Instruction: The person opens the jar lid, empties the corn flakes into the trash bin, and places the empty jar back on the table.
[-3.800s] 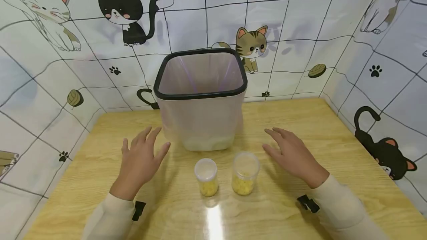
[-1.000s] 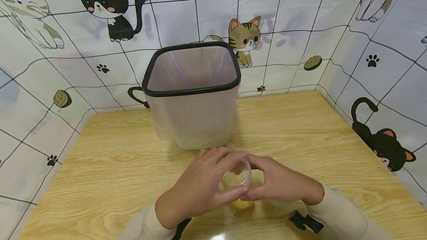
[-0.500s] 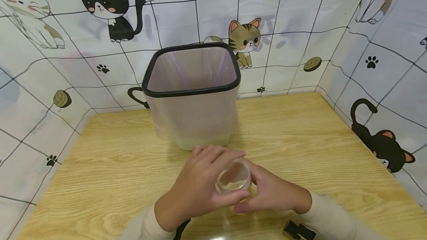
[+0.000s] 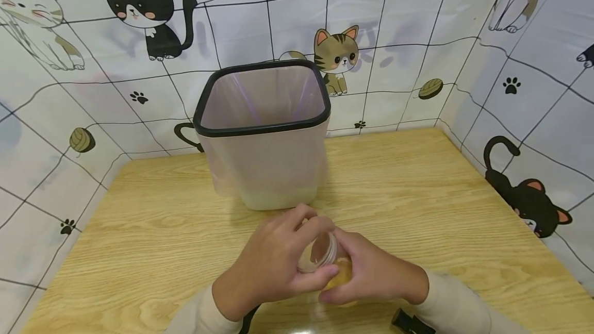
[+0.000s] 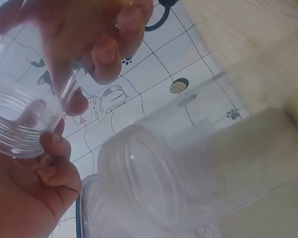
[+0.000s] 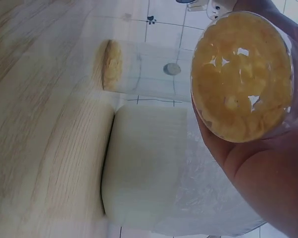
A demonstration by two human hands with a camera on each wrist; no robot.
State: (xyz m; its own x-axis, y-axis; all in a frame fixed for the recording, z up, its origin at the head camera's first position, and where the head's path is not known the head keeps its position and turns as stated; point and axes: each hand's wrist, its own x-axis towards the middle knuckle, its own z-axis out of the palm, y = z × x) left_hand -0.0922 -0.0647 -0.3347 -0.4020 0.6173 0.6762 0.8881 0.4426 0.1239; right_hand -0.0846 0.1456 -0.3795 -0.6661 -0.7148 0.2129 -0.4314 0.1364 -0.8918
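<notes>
My right hand [image 4: 380, 267] grips a clear screw-top jar [image 4: 342, 274] with yellow bits inside. The jar leans left, so its base [image 6: 240, 77] faces the right wrist camera. At its mouth, my left hand [image 4: 274, 256] pinches a clear lid [image 4: 316, 259] between thumb and fingers. Screw threads [image 5: 20, 129] show between both hands in the left wrist view; I cannot tell whether they belong to the lid or the neck. A second capped jar [image 5: 139, 173] stands close by, its yellow contents [image 6: 112, 64] visible low down. The left hand hides it in the head view.
Behind the hands stands a pale translucent bin [image 4: 264, 169] with a black rim, its top uncovered. Cat-print sheeting [image 4: 399, 24] lines the back and sides of the wooden table [image 4: 171, 215].
Both hands have come from beside the two jars onto the right-hand one. Within the last second that jar has tipped left, and its threads have come into view.
</notes>
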